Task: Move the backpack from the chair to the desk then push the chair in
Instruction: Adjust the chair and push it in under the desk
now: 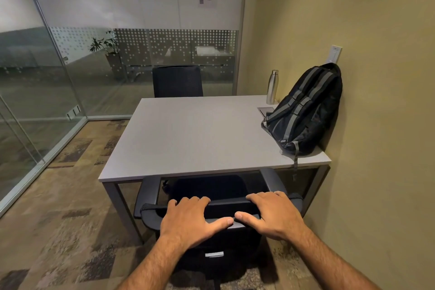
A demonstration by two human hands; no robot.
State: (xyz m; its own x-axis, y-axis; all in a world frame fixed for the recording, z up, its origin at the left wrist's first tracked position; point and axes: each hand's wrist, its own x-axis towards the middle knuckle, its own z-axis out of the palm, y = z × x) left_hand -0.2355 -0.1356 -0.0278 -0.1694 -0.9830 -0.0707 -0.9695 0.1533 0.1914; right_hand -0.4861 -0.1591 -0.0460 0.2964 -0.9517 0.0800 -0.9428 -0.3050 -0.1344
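Observation:
A black backpack [306,110] with grey straps stands on the grey desk [188,139] at its right end, leaning against the wall. One strap dangles over the desk's front edge. The black office chair [150,193] sits at the desk's near side, its seat partly under the desktop and its armrests at the edge. My left hand [190,221] and my right hand [273,214] both rest on top of the chair's backrest, fingers curled over its far side, thumbs nearly touching.
A steel bottle [272,87] stands behind the backpack by a cable hatch [266,110]. A second black chair [177,81] faces the desk's far side. Glass walls [35,77] run left and behind; a yellow wall [376,125] is close on the right. Patterned carpet lies left.

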